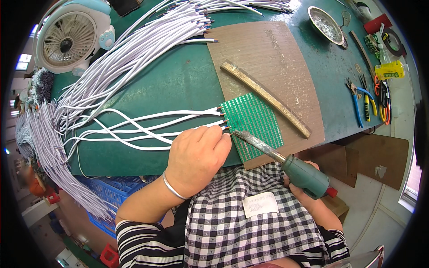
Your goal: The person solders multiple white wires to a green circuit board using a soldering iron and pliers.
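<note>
My left hand point(196, 154) is closed in a pinch on the end of a white cable at the left edge of a green perforated circuit board point(257, 118). Several white cables point(178, 115) reach that edge, their thin inner wires meeting the board. My right hand point(297, 191), partly hidden behind the tool, grips a green-bodied soldering iron point(306, 175). Its dark tip touches or hovers just over the board beside my left fingertips; which one I cannot tell. The circuit board lies on a brown sheet point(290, 58), below a worn flat bar point(268, 99).
A large bundle of white cables point(147, 49) spreads over the green table point(178, 80) and hangs off its left side. A fan point(67, 42) stands far left. At the right are a metal dish point(326, 27), blue-handled pliers point(357, 105) and a yellow bottle point(389, 70). A blue crate point(111, 192) sits below.
</note>
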`<state>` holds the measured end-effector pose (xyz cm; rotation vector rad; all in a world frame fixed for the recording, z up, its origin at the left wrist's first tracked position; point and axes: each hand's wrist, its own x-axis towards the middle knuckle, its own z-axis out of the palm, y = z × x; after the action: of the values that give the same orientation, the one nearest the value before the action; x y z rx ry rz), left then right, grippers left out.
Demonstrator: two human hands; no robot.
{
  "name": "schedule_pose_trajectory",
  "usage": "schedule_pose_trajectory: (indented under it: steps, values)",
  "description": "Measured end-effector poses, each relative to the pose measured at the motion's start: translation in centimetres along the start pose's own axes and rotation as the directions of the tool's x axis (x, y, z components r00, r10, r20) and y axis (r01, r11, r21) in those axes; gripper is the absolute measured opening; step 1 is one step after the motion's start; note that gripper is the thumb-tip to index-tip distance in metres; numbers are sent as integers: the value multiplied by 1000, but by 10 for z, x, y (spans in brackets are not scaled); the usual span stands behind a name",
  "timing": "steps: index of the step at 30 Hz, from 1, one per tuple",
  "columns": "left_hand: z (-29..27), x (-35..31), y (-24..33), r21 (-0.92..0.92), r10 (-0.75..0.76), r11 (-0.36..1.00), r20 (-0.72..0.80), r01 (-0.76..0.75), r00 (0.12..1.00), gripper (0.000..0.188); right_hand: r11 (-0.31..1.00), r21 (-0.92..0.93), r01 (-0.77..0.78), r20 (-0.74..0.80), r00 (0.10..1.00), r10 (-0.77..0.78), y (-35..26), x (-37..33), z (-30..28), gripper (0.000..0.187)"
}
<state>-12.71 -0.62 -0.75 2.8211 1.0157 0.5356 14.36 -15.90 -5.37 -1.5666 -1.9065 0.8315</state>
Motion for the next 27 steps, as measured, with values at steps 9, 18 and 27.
schedule_pose_trajectory:
  steps: [9,18,27]
  values:
    - [0,0,0,8,-6,1000,1,6,1000,9,997,-80,7,-18,1000,-9,-17,9,-8,50]
    - [-2,1,1,-17,-26,1000,56,27,998,11,971,-207,118,-29,992,-126,-33,16,-17,46]
    - [-6,0,2,-33,-41,998,105,45,994,17,994,-60,-95,24,995,97,-14,-12,-13,39]
